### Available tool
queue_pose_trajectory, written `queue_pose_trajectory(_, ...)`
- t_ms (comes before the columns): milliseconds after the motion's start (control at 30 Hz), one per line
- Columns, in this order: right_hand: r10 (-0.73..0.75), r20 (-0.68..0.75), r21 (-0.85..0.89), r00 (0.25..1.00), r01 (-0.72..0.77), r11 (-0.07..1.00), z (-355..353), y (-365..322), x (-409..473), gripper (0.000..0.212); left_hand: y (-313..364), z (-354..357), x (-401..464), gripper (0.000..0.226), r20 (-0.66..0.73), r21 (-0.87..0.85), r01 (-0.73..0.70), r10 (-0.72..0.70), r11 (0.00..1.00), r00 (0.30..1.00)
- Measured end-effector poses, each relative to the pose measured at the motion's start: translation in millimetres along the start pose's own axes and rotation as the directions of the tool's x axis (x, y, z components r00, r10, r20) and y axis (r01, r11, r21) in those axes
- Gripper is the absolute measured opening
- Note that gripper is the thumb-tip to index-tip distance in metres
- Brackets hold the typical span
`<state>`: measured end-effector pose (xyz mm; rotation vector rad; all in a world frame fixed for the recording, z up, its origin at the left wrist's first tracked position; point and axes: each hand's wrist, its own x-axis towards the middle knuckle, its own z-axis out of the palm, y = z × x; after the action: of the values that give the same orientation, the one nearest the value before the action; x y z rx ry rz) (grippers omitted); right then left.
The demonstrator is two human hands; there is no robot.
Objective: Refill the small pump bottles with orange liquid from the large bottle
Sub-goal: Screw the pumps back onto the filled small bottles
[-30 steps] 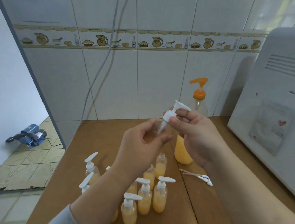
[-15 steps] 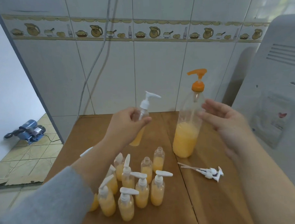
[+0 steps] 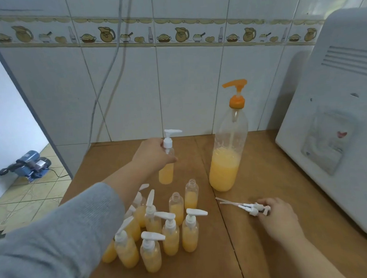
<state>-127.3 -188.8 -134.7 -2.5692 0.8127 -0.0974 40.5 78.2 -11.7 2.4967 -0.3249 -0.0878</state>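
My left hand point(image 3: 153, 156) grips a small capped pump bottle point(image 3: 166, 169) of orange liquid, upright at the far side of the cluster; whether its base touches the table I cannot tell. The large clear bottle point(image 3: 226, 160) with an orange pump stands to the right, about a third full. Several small filled bottles with white pumps point(image 3: 172, 234) stand in a group near me. Two small filled bottles without caps point(image 3: 191, 194) stand behind them. My right hand point(image 3: 276, 216) pinches loose white pump heads point(image 3: 254, 209) lying on the table.
The wooden table point(image 3: 263, 167) ends at a tiled wall behind. A large white appliance point(image 3: 335, 121) fills the right side. Cables hang down the wall. On the floor to the left sits a blue pump motor point(image 3: 30, 164).
My left hand carried the capped bottle forward and lowered it behind the cluster. My right hand let go, dropped to the table and took hold of the loose pump heads.
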Motion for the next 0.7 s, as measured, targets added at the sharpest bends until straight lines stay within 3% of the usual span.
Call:
queue_pose_trajectory(133, -0.03, 0.092, -0.246, 0.995, 0.052, 0.968, 11.8, -3.5, -4.5, 0.039, -5.3, 14.0, -1.5, 0.048, 0.158, 0.131, 0.028, -0.049, 0.991, 0.986)
queue_pose_trajectory(300, -0.063, 0.037, -0.25, 0.997, 0.07, 0.966, 25.4, -6.6, -12.8, 0.008, -11.6, 30.1, -0.8, 0.028, 0.323, 0.255, 0.082, -0.164, 0.964, 0.932)
queue_pose_trajectory(467, -0.033, -0.027, -0.265, 0.999, 0.024, 0.964, 36.1, -8.2, -16.9, 0.019, -10.6, 32.3, -0.6, 0.02, 0.435, 0.373, 0.021, -0.195, 0.928, 0.879)
queue_pose_trajectory(700, -0.031, 0.003, -0.236, 1.0, 0.03, 0.971, 29.8, -6.2, -15.0, 0.015, -3.3, 10.6, -3.7, 0.054, 0.475, 0.505, -0.117, -0.162, 0.855, 0.865)
